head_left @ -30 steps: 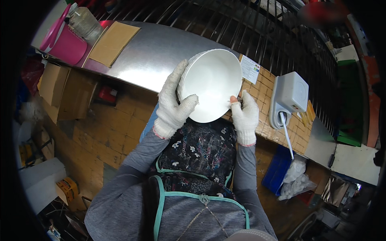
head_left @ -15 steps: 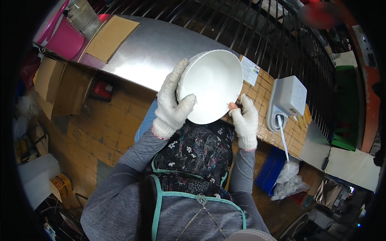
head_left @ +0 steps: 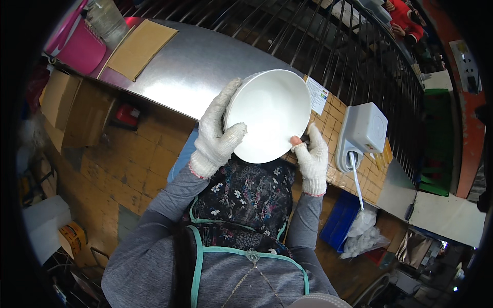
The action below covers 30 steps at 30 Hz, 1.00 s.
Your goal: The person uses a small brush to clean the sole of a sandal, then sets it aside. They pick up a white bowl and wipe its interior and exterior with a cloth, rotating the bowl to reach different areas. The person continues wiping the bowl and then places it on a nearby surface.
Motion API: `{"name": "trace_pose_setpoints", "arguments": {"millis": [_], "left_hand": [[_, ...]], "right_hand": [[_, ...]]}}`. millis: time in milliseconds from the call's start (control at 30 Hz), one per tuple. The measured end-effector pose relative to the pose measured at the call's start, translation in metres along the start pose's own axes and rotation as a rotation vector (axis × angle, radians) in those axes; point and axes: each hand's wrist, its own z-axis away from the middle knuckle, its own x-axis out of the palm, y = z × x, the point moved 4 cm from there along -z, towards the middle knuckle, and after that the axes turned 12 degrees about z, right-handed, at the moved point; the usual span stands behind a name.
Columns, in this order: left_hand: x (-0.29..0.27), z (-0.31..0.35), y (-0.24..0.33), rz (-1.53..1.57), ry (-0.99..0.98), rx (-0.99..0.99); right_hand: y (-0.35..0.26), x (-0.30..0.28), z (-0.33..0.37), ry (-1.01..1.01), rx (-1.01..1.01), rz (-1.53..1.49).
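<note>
A round white bowl (head_left: pixel 269 115) is tilted up before my chest, its smooth inside facing me. My left hand (head_left: pixel 215 131), in a white knit glove, grips its left side, thumb over the inner rim and fingers along the outside. At the lower right rim is my right hand (head_left: pixel 313 159), gloved the same way, with a bare thumb tip against the edge. Its other fingers curl behind the rim and are partly hidden. A small dark patch shows between that thumb and the fingers; I cannot make out what it is.
Behind the bowl runs a metal worktop (head_left: pixel 205 56) with a cardboard sheet (head_left: pixel 143 49) and a pink bucket (head_left: pixel 82 49). To the right, a white device (head_left: pixel 365 128) with a white stick stands on a brown board. Metal bars (head_left: pixel 308 46) line the back. A person in red (head_left: pixel 405 20) is beyond.
The bowl and both hands have shifted slightly downward, with the grip unchanged. At the far upper right, the person in red now shows more clearly.
</note>
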Motion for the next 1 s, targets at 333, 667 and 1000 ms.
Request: {"name": "trace_pose_setpoints", "arguments": {"millis": [333, 667, 1000], "left_hand": [[0.003, -0.007, 0.003, -0.086, -0.09, 0.074], [0.005, -0.003, -0.003, 0.0, -0.102, -0.014], [0.018, -0.006, 0.008, 0.095, -0.049, -0.137]], "right_hand": [[-0.021, -0.009, -0.007, 0.249, -0.287, 0.85], [0.021, -0.028, 0.01, 0.009, 0.003, 0.064], [-0.009, -0.033, 0.027, 0.381, -0.312, 0.306]]}}
